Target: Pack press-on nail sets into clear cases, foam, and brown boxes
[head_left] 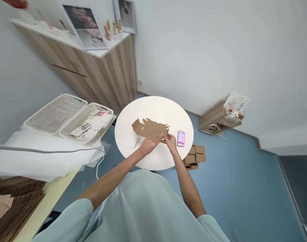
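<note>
A flat, partly folded brown cardboard box blank (153, 127) lies on the round white table (153, 104), with cut flaps along its far side and a raised flap at its left end. Two small white strips show on it, one near its left end and one by my fingertips. My left hand (149, 144) rests on the near edge of the cardboard with its fingers stretched out to the right. At the right end, my right hand (170, 142) has thumb and fingers pinched together beside the white strip (161, 134). What lies between those fingertips is too small to make out.
A phone (181, 138) with a lit screen lies right of the cardboard. A small whitish item (133, 142) lies at the left. Folded brown boxes (195, 155) are stacked on the floor at the right. White baskets (86, 122) and a cable (47, 150) occupy the left side table.
</note>
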A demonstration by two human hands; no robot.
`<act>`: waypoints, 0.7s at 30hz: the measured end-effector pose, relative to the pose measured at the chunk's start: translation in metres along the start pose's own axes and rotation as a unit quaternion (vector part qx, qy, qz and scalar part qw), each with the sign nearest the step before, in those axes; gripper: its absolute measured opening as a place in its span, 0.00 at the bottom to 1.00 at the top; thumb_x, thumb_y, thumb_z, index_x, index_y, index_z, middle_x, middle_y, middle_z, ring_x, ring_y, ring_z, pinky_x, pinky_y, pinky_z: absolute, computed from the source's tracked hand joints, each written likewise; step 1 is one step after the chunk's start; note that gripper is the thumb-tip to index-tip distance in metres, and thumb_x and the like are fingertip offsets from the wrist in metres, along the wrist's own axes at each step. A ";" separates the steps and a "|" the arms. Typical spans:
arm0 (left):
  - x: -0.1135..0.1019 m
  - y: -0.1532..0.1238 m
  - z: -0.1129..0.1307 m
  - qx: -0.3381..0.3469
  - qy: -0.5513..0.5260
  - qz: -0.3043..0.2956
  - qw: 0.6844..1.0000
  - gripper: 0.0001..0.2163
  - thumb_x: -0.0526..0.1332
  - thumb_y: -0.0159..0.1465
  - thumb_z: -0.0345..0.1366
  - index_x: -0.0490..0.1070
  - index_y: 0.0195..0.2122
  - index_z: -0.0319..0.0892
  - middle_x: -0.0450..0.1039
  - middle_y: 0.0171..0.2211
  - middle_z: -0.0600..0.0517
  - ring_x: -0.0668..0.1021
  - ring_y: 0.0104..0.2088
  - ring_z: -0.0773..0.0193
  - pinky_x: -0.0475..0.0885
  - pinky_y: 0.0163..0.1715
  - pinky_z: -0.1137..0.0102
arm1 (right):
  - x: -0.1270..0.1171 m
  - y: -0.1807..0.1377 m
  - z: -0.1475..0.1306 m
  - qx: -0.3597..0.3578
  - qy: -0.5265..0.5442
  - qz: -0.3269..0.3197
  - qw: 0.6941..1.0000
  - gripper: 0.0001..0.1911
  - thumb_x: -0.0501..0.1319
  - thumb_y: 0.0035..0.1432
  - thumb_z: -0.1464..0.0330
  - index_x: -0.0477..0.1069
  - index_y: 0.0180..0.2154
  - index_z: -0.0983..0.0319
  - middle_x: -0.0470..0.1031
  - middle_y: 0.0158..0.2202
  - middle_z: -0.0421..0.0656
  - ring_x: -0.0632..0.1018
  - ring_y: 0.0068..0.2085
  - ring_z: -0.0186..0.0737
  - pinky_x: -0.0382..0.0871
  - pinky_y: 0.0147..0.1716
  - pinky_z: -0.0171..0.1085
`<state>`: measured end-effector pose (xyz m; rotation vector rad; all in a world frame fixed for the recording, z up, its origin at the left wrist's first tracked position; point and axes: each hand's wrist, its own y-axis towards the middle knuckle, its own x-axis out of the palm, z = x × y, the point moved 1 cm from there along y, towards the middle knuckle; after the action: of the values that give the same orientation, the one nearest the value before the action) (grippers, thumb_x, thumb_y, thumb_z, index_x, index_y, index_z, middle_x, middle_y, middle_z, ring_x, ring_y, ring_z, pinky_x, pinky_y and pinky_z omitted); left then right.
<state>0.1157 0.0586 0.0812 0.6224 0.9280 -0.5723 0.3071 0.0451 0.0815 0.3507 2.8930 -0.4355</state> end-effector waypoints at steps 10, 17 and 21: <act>0.113 -0.055 -0.005 0.008 0.042 -0.250 0.967 0.25 0.60 0.69 0.23 0.75 0.67 0.38 0.69 0.70 0.29 0.84 0.59 0.43 0.80 0.58 0.50 | -0.018 -0.052 0.115 0.162 -0.077 0.068 0.981 0.16 0.62 0.58 0.53 0.74 0.33 0.61 0.80 0.30 0.44 0.82 0.35 0.43 0.78 0.36 0.38; 0.103 -0.092 -0.057 -0.070 0.057 -0.321 0.943 0.30 0.68 0.61 0.20 0.73 0.66 0.30 0.64 0.72 0.23 0.72 0.71 0.36 0.70 0.68 0.51 | -0.033 -0.057 0.136 0.204 -0.191 0.091 0.956 0.18 0.62 0.62 0.64 0.80 0.50 0.61 0.85 0.50 0.51 0.83 0.55 0.50 0.76 0.58 0.46; 0.094 -0.101 -0.066 -0.089 0.059 -0.342 0.934 0.24 0.64 0.65 0.22 0.75 0.63 0.32 0.68 0.70 0.27 0.74 0.69 0.40 0.70 0.68 0.54 | -0.031 -0.039 0.129 0.180 -0.233 0.085 0.952 0.25 0.57 0.68 0.66 0.75 0.63 0.65 0.78 0.64 0.56 0.78 0.64 0.51 0.69 0.67 0.48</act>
<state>0.0551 0.0191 -0.0536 0.1519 1.3019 -1.0641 0.3464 -0.0371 -0.0227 0.4734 2.2982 -0.8843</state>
